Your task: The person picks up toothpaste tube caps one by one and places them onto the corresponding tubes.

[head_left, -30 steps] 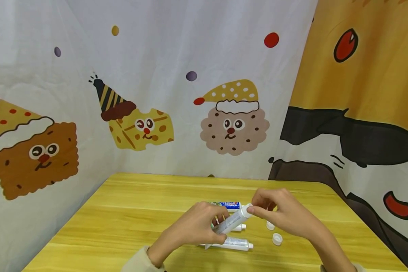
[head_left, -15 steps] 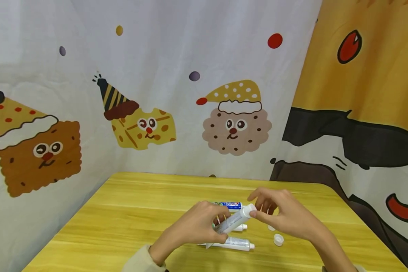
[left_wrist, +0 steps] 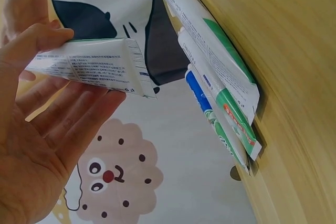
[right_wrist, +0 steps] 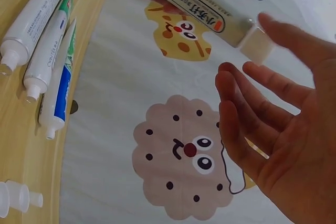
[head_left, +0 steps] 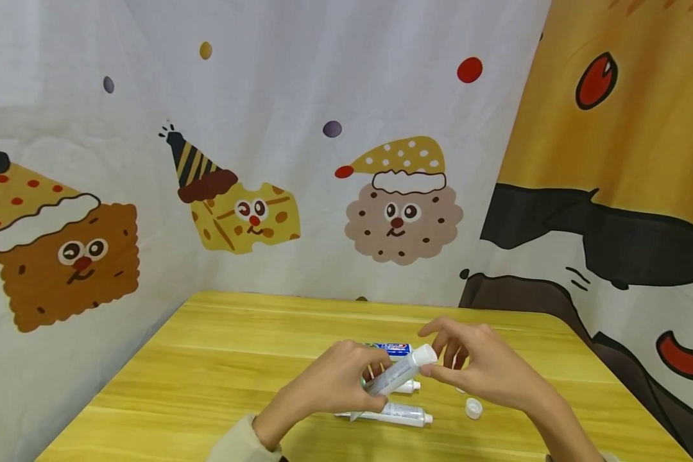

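Note:
My left hand (head_left: 336, 380) grips a white toothpaste tube (head_left: 397, 374) above the table, its capped end tilted up to the right. The white cap (right_wrist: 256, 45) sits on the tube's end. Beside it is my right hand (head_left: 487, 367), fingers spread and loosely bent; its thumb tip is at the cap's edge, and I cannot tell whether it touches. In the right wrist view green and printed lettering show on the held tube. Below lie three more tubes with bare nozzles: a white one (head_left: 403, 415) in front, a white-and-green one (left_wrist: 218, 87), and a blue-and-green one (head_left: 393, 350).
Loose white caps stand on the wooden table (head_left: 254, 359) to the right of the tubes, one cap (head_left: 473, 409) in plain sight and another partly behind the right hand. A printed cloth (head_left: 300, 276) with cartoon snacks hangs behind the table.
The right hand's fingers, which pinched the cap a second ago, have spread away from it. The left hand still holds the tube in nearly the same spot. The view has shifted slightly.

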A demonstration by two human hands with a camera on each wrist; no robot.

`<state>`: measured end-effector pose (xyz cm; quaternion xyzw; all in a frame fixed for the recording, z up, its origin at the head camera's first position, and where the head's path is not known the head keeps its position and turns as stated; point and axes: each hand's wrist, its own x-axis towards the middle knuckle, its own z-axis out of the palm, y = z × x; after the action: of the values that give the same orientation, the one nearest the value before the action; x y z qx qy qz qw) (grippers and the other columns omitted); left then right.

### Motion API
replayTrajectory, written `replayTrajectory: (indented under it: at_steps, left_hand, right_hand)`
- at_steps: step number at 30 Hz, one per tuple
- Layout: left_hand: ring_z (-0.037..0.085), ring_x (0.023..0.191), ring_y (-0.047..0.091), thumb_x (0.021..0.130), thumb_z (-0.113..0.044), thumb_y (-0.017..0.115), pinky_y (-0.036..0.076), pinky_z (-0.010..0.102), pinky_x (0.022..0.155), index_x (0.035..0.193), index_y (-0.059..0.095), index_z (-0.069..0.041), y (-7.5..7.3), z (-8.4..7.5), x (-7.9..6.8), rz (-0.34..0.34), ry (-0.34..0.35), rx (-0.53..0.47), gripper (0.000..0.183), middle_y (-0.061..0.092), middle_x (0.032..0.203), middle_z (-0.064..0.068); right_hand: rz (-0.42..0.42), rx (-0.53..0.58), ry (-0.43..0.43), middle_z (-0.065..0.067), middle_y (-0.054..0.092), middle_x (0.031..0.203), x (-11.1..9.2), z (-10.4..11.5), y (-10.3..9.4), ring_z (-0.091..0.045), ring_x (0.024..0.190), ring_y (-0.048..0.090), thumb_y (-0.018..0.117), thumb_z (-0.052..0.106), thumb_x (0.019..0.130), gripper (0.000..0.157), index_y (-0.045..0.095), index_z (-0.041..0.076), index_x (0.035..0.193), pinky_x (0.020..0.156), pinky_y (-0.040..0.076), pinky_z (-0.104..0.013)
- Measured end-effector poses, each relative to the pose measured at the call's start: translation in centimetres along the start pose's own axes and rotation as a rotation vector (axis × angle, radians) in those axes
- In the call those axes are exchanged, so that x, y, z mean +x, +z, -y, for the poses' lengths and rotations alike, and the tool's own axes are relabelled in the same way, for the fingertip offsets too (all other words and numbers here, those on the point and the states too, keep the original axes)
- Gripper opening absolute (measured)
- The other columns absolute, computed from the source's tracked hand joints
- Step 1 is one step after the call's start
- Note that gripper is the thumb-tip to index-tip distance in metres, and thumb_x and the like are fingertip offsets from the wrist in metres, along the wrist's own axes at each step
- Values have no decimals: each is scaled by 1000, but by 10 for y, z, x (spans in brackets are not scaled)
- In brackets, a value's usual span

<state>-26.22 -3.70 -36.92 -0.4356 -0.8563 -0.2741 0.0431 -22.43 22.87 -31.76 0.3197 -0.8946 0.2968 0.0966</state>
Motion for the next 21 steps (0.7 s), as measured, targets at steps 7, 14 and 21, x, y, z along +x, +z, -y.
replayTrajectory:
  at_steps: [7,14,21]
  left_hand:
    - [-8,70,60,80,-23,83,48,9,62,104,72,-21,-1,-2,-1,3,-6,-16,27,71,84,-14]
    - [-8,70,60,79,-23,83,48,9,62,103,72,-21,1,0,-1,0,3,-5,27,71,84,-14]
    - [-8,70,59,78,-22,83,47,8,62,101,72,-21,1,-1,0,-8,18,13,25,71,84,-13]
  right_hand:
    - [11,20,-35,15,67,83,0,-1,0,2,63,60,79,38,91,42,64,19,125,60,56,-24]
    - [-13,6,-80,18,67,82,2,-1,3,2,68,58,75,30,96,15,67,25,107,61,54,-22]
    - [-35,-28,1,19,64,75,1,0,3,1,67,57,73,38,96,13,66,31,88,62,53,-23]
